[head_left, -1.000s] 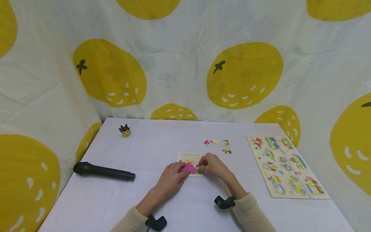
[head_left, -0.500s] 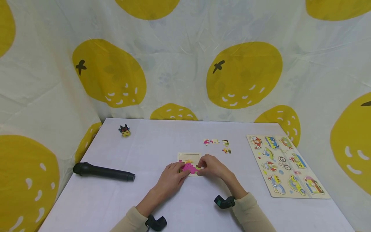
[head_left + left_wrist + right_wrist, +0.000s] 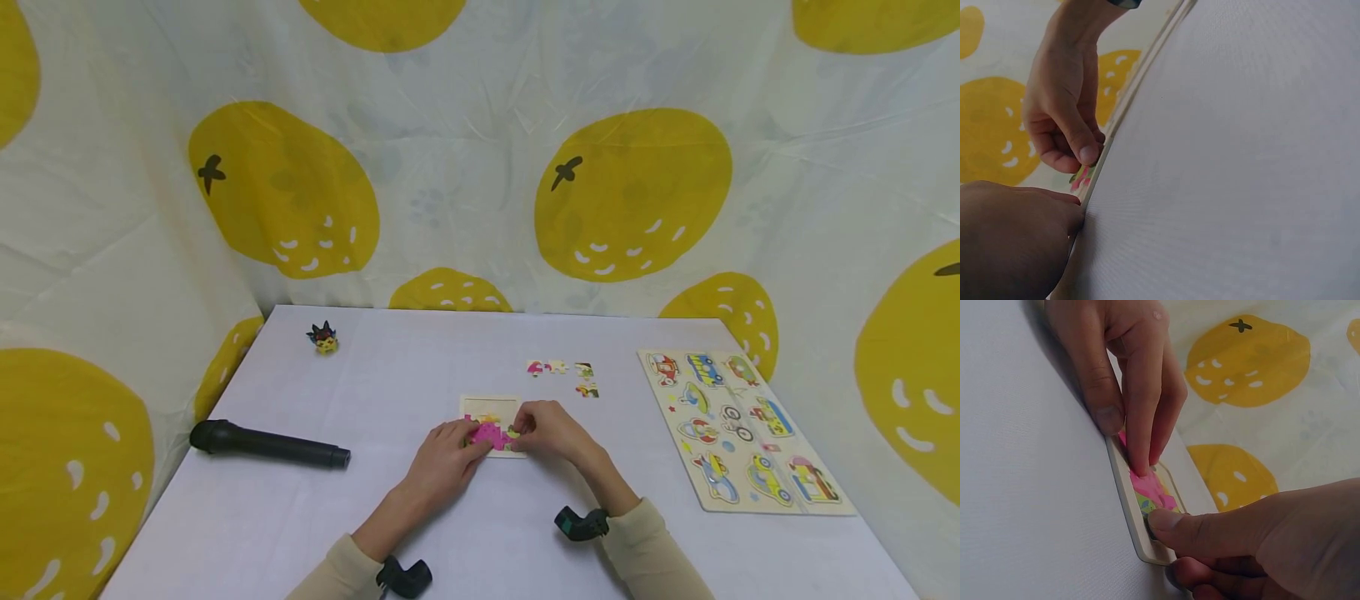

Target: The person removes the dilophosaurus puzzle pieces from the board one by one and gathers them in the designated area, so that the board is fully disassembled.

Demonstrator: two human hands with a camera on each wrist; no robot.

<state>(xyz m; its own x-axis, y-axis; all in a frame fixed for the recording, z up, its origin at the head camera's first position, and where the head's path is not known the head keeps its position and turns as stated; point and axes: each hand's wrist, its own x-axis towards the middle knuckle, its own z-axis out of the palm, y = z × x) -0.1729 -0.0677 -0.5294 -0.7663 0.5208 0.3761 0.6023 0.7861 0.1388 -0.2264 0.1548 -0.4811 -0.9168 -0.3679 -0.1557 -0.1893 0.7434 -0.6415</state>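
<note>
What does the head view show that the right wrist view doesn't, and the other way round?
Only the head view shows the black microphone, the small figure, the four loose puzzle pieces, the vehicle board and the beige sleeves.

Only the right wrist view makes out the right thumbnail.

Both show the left hand and right hand at the puzzle frame, its pink pieces and the fruit-print backdrop.

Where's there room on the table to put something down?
There's bare table between the microphone and the little figure, and between the right hand and the picture board. It's crowded in the middle: left hand and right hand at the puzzle tray, loose pieces beyond it.
</note>
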